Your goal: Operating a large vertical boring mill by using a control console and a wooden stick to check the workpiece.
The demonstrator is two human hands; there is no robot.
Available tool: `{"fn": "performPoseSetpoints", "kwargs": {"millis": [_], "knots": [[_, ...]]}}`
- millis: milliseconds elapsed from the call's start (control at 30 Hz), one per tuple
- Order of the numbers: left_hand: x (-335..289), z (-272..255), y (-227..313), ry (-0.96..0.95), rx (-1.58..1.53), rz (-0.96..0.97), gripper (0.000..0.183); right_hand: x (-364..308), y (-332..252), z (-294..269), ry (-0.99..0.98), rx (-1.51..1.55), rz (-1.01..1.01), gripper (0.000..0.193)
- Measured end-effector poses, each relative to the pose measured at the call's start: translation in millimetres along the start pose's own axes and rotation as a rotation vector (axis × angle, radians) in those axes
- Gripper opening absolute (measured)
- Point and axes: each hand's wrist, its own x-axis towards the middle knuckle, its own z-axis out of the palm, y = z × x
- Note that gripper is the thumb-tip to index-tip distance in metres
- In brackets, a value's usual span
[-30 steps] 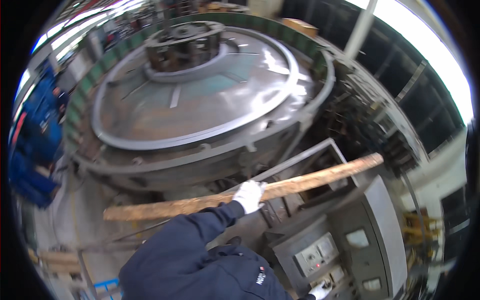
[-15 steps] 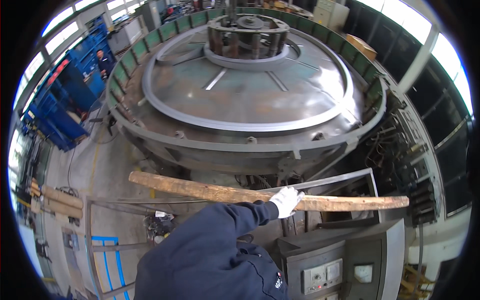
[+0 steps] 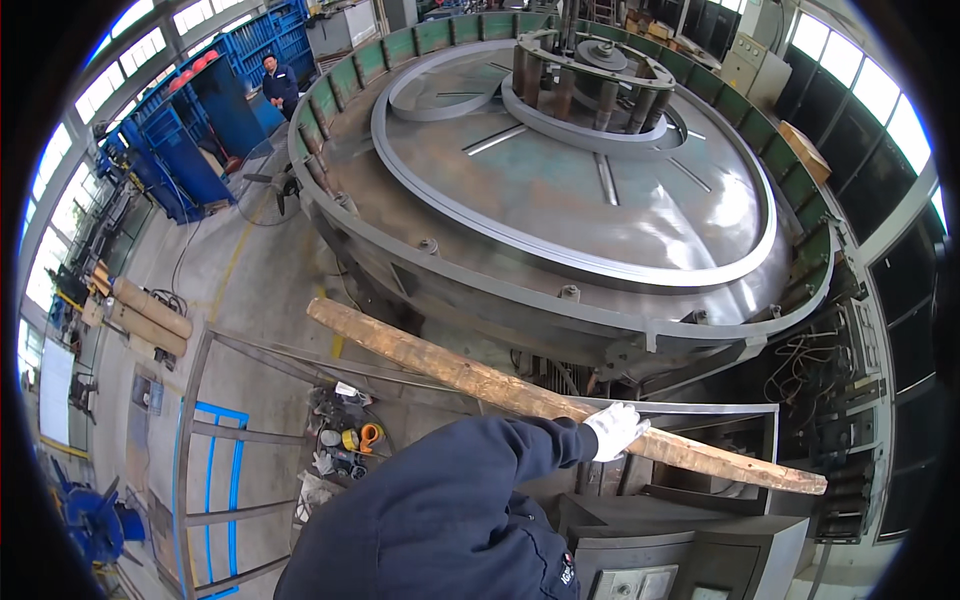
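My left hand point(image 3: 616, 430), in a white glove, is closed over a long wooden beam point(image 3: 470, 382), right of its middle. Rough and brown, the beam slants across the view from upper left to lower right, over a grey metal frame point(image 3: 640, 408). My left forearm, in a dark blue sleeve, reaches forward and to the right. My right hand does not show. Beyond the beam stands a very large round machine point(image 3: 500, 282), with a shiny disc point(image 3: 560, 190) and a grey ring inside its green wall.
A grey control console point(image 3: 690, 560) stands close by at lower right. Loose gear and an orange roll point(image 3: 371, 436) lie left of my arm. Brown tubes point(image 3: 150, 308) and blue metal cabinets point(image 3: 180, 150) are at left. A person point(image 3: 281, 85) is at the far left.
The whole view has turned, so the machine and beam appear tilted clockwise. My left hand stays on the beam at about the same place. More of the gear at left shows.
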Motion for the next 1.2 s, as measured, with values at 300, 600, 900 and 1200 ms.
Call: {"fn": "performPoseSetpoints", "kwargs": {"millis": [300,600,900,1200], "knots": [[-1,6,-1,0.05,-0.013,0.014,0.079,5,-35,3,-0.046,0.008,-0.054,0.06],[5,9,-4,0.017,-0.029,-0.004,0.087,6,-60,1,-0.065,0.009,-0.08,0.06],[-4,10,-6,0.029,-0.002,-0.013,0.089,18,-79,4,-0.099,0.013,-0.151,0.06],[-34,-26,14,0.175,-0.073,-0.029,0.107,37,-87,-1,-0.131,0.033,-0.294,0.06]]}}
